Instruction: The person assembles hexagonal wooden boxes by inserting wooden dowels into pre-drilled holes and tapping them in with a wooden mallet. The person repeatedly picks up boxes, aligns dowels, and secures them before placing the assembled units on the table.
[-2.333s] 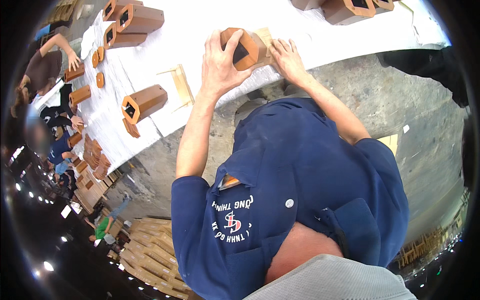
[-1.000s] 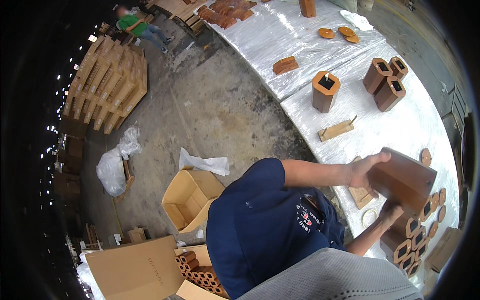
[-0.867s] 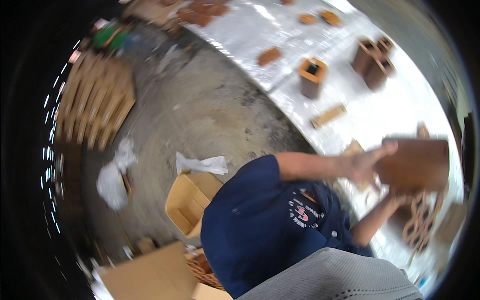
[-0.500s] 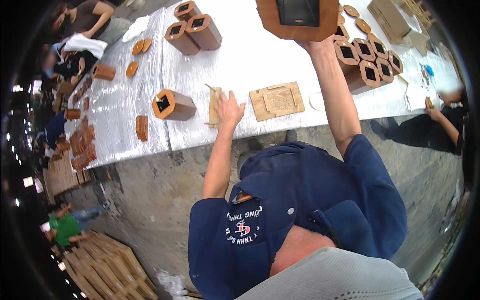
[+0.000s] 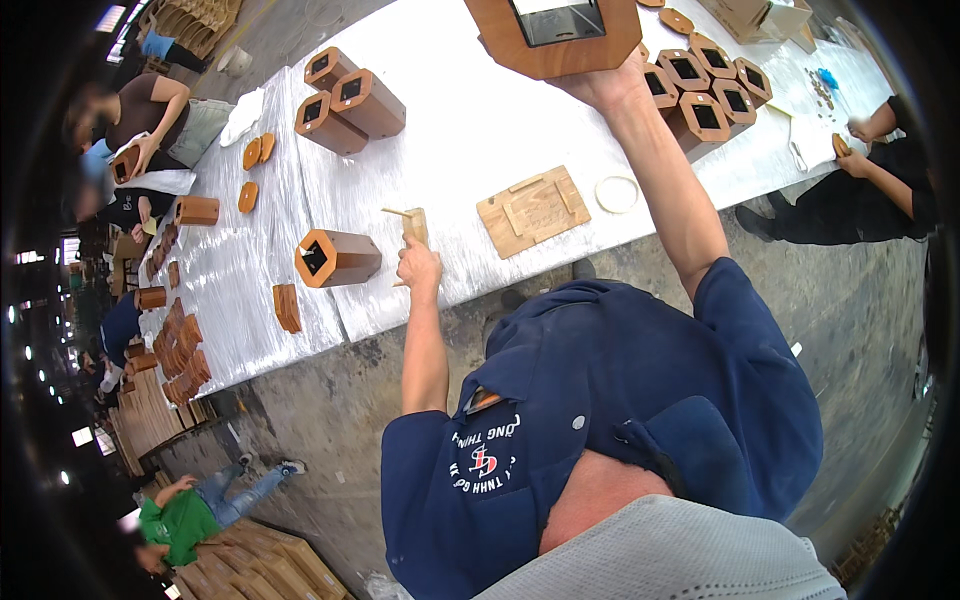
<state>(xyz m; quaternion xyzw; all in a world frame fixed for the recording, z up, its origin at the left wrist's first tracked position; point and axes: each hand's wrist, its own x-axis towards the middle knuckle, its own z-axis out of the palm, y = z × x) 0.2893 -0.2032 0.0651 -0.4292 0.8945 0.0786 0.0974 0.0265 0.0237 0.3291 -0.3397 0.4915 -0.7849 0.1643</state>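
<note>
My right hand [image 5: 612, 88] is raised and holds a brown eight-sided wooden box [image 5: 545, 62] from below. The box has a dark square opening, and its far part runs out of the picture. Low over the table, my left hand [image 5: 420, 268] has its fingers closed on a narrow pale wooden piece [image 5: 417, 230] with a thin stick across its far end; the palm hides part of it. To the right of that lies a flat pale wooden board [image 5: 535, 212] with strips fixed on it. A single brown wooden box [image 5: 345, 258] lies left of my left hand.
Three brown boxes [image 5: 365, 105] stand at the far left, and several more [image 5: 700, 115] cluster on the right. A tape roll [image 5: 617, 194] lies beside the board on the plastic-covered table [image 5: 450, 130]. Co-workers stand at both sides; one holds a small brown piece [image 5: 840, 146].
My left hand has gone from spread over the narrow wooden piece to closed on its near end. The box in my right hand has shifted left in view. The whole view has turned slightly.
</note>
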